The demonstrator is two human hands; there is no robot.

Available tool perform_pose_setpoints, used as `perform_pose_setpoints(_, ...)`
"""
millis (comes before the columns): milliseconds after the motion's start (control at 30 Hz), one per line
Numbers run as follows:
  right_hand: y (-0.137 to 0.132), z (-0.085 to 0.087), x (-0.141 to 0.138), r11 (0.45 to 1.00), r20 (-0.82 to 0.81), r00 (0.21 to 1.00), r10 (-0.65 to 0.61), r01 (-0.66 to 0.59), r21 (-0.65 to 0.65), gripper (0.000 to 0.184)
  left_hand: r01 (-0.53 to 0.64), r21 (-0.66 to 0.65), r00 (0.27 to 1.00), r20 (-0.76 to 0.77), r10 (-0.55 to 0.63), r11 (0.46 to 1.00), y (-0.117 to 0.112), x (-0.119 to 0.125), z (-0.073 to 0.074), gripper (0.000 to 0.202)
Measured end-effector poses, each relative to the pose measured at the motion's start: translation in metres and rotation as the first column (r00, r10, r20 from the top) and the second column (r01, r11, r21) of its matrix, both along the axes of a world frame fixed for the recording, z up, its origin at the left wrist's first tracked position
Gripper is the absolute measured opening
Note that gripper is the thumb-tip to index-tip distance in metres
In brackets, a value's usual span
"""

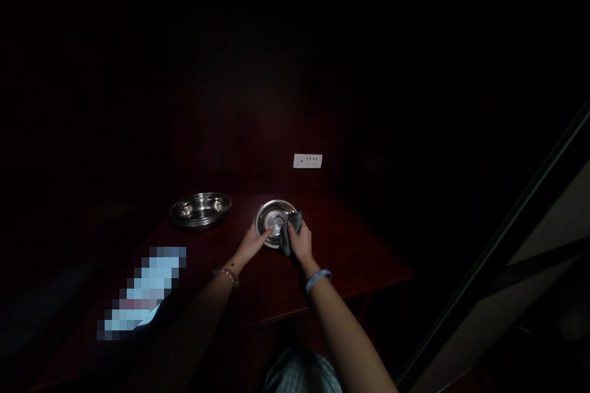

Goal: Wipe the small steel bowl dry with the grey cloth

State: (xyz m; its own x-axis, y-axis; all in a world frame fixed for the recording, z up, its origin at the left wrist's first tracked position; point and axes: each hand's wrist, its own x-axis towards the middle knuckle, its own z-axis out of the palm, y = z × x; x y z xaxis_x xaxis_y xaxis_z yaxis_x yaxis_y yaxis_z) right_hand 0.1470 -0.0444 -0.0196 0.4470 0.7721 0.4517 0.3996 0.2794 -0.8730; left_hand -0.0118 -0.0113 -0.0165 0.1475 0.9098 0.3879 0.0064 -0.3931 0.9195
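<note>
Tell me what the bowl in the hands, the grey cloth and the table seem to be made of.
Bowl: likely stainless steel, polished; silvery with bright reflections.
Grey cloth: probably soft fabric, matte; it bunches in folds at the right hand.
Table: perhaps varnished wood or laminate; dark reddish with a faint sheen, but dim light leaves it open.

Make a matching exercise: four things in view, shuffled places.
Things
1. Small steel bowl
2. Grey cloth
3. Wide steel dish
4. White socket panel

Places
A. On the wall
B. In the right hand
C. On the table, left of both hands
D. Gripped at its rim by the left hand

Pairs: 1-D, 2-B, 3-C, 4-A
</note>
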Motion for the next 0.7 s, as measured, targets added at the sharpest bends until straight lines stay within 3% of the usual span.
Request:
perform_pose_setpoints(133, 0.004, -0.003, 0.002, 0.999, -0.052, 0.998, -0.03, 0.029, -0.014, 0.023, 0.058, 0.054, 0.998, -0.023, -0.057, 0.997, -0.004, 0.002, -0.002, 0.083)
perform_pose_setpoints(333, 0.009, -0.006, 0.007, 0.993, -0.121, 0.987, -0.102, 0.094, -0.072, 0.024, 0.189, 0.049, 0.981, -0.044, -0.187, 0.981, -0.006, 0.01, -0.008, 0.082)
perform_pose_setpoints(700, 0.004, -0.003, 0.004, 0.999, -0.049, 0.998, -0.035, 0.035, -0.002, 0.021, 0.098, 0.009, 0.995, 0.03, -0.098, 0.995, 0.005, 0.002, -0.002, 0.062)
